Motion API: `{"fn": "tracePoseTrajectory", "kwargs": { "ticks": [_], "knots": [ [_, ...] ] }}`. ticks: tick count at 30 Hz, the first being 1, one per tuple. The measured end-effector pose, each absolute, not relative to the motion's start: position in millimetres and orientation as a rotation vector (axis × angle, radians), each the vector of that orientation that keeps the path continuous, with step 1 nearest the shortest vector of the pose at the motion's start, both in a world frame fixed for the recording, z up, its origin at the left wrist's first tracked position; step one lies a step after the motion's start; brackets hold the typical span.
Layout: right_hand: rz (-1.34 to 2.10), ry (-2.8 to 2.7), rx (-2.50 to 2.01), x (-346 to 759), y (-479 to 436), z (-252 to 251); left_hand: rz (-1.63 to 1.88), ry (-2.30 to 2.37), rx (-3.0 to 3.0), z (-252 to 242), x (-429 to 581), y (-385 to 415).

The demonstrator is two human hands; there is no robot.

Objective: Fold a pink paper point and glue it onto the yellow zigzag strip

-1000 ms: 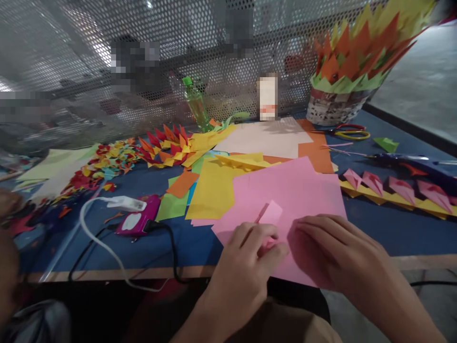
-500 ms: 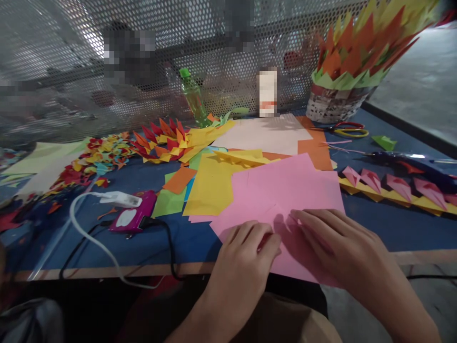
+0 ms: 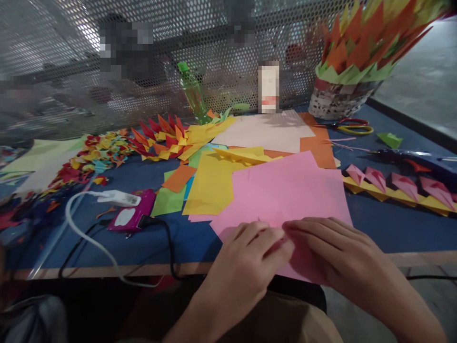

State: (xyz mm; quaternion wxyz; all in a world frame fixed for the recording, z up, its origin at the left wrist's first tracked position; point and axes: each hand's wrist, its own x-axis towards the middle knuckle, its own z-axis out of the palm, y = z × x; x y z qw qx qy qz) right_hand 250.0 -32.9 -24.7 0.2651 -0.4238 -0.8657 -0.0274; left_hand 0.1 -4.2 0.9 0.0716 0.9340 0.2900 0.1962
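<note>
Left hand (image 3: 252, 255) curled, right hand (image 3: 339, 247) slanted, over pink sheet (image 3: 289, 190), near side; can't tell whether I grip anything.

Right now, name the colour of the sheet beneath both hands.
The sheet is pink, clearest in head view.

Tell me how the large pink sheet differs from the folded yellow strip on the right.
Shape: the pink sheet is broad and mostly flat, while the yellow strip is long and narrow with a zigzag edge.
Colour: the pink sheet is plain; the yellow strip carries folded pink pieces.
Place: the left hand and right hand are over the pink sheet, while the yellow strip lies beyond them.
Both look like paper.
</note>
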Motion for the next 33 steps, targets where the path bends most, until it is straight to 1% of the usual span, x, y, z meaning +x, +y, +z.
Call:
{"fn": "tracePoseTrajectory", "kwargs": {
  "ticks": [4,12,15,22,27,33],
  "knots": [
    [-0.077,-2.324,-1.103,247,-34,-23,0.545,0.869,2.830,-1,2,-7],
    [0.030,-2.346,-1.193,267,-49,-38,0.632,0.840,2.876,-4,2,3],
    [0.030,-2.340,-1.206,268,-52,-37,0.659,0.856,2.757,-4,5,1],
    [-0.123,-2.356,-1.157,260,-58,-33,0.765,1.015,2.394,-3,17,-6],
    [-0.087,-2.378,-1.095,263,-64,-40,0.816,1.040,2.292,-5,22,-6],
    [-0.010,-2.381,-1.040,267,-65,-41,0.783,1.144,2.280,-7,30,-5]
  ]
}}
